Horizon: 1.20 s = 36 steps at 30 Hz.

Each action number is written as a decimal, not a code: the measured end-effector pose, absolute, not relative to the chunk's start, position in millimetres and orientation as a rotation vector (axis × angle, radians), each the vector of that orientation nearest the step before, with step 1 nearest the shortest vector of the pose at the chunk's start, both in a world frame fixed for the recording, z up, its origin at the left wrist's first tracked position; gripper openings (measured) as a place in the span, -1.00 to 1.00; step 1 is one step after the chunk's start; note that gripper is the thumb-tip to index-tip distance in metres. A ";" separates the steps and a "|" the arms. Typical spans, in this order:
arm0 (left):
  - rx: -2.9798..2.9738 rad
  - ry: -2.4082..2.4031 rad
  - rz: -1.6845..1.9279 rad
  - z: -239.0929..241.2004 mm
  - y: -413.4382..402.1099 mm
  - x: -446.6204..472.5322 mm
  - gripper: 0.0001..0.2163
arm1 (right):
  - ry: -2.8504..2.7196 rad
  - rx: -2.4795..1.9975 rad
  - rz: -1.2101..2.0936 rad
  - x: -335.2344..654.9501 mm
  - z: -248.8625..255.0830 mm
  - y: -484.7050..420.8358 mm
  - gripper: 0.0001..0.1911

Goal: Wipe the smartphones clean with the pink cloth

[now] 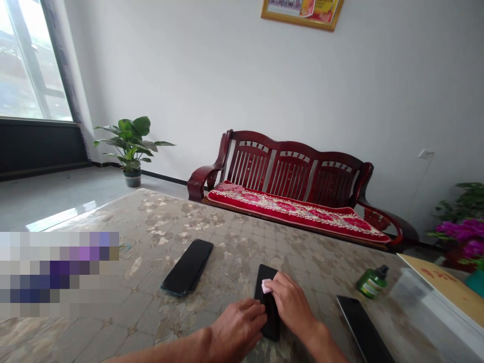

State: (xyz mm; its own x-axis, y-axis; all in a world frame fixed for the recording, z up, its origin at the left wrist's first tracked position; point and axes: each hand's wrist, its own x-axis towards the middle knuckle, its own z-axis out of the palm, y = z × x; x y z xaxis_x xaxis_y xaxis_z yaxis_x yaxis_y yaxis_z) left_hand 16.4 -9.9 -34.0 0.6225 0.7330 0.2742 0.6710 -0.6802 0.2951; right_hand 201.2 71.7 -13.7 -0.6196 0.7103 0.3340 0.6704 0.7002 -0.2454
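Note:
A black phone [269,303] lies on the table in front of me. My left hand [241,325] is closed at its left edge, the curled fingertips touching the phone. Over the phone's upper right side, my right hand [293,302] pinches a small pale pink pad [266,286] against the dark face. Whether the pad is cloth or sponge I cannot tell. To the left, apart from both hands, lies another black phone [188,267]. A longer dark device with a light edge [365,330] is at the right, partly cut off by the frame.
The table [147,242] has a patterned, shiny cover. A green bottle with a black top [372,282] stands at the right, near a yellowish box [446,282]. Behind the table are a red wooden bench [291,174] and a potted plant [132,146]. A blurred patch hides the left side.

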 end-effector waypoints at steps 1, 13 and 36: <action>2.688 1.159 0.575 -34.6 -10.1 16.0 -0.85 | -2.501 -1.075 0.130 202.3 -13.8 72.2 -0.67; 2.566 1.180 0.581 -5.3 19.8 -0.9 -0.78 | -2.379 -0.949 0.409 209.7 -14.1 75.6 -0.73; 2.704 1.080 -0.134 26.9 130.0 7.7 -0.31 | -1.176 -1.133 1.000 230.2 -46.6 97.6 -0.60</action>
